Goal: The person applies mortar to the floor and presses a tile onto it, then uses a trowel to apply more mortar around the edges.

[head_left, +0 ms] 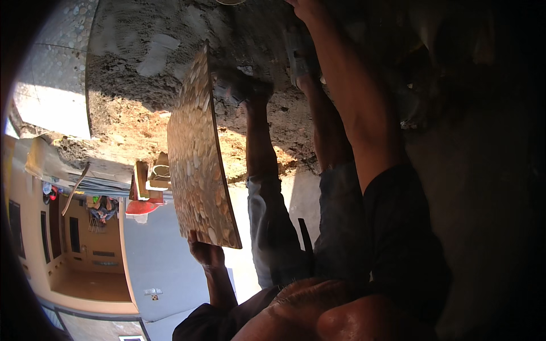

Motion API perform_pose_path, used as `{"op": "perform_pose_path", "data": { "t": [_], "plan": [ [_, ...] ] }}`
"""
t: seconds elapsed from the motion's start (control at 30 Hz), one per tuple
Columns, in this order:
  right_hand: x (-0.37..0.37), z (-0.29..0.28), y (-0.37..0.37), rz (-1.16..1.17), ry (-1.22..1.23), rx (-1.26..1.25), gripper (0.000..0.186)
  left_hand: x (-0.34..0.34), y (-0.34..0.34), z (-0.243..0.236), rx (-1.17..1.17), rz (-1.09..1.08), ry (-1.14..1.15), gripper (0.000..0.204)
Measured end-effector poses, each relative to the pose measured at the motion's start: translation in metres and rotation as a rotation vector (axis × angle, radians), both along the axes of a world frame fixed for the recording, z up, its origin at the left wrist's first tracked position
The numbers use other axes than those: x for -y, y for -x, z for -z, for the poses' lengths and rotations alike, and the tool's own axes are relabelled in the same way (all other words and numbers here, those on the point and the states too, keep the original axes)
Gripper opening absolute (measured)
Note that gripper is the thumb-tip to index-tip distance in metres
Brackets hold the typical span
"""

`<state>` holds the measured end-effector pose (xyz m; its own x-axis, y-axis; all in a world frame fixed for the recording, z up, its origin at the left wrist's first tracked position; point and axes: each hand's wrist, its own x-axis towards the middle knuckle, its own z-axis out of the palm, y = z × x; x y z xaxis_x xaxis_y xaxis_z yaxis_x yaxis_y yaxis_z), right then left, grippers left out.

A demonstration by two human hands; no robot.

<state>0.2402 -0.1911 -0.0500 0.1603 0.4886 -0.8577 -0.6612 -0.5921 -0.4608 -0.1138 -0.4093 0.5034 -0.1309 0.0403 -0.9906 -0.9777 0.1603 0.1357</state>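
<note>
My left hand (206, 252) is closed on the lower edge of a large square tile (196, 153) with a brown and cream pebble pattern. The tile stands tilted on edge to the left of my legs, its patterned face turned left. My right arm (358, 96) stretches far up the picture. Only a bit of my right hand (294, 3) shows at the top edge, and its fingers are cut off. Close by, the rim of a round pale thing (230, 1) peeks in, too little of it to name.
Wet grey mortar (119, 34) covers the ground beside laid pebble tiles (60, 40) at upper left. Rough sunlit soil (133, 122) borders it. Cardboard boxes (153, 184) and a red basin (141, 208) lie beyond the held tile. My feet (242, 88) stand on the dark ground.
</note>
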Motion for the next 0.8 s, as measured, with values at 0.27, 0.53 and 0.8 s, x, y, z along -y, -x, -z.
{"op": "perform_pose_path", "data": {
  "t": [0.27, 0.53, 0.8],
  "plan": [
    [-0.029, -0.056, 0.007, -0.104, 0.218, 0.132, 0.025, 0.009, 0.003, 0.002, -0.075, 0.120, 0.056, 0.058],
    [-0.023, -0.057, -0.007, -0.055, -0.009, 0.038, 0.034, 0.002, -0.010, 0.007, -0.097, 0.000, 0.108, 0.060],
    [-0.050, -0.136, -0.013, -0.164, 0.019, -0.039, 0.049, 0.003, -0.013, 0.004, -0.054, -0.177, -0.012, 0.059]
  ]
}}
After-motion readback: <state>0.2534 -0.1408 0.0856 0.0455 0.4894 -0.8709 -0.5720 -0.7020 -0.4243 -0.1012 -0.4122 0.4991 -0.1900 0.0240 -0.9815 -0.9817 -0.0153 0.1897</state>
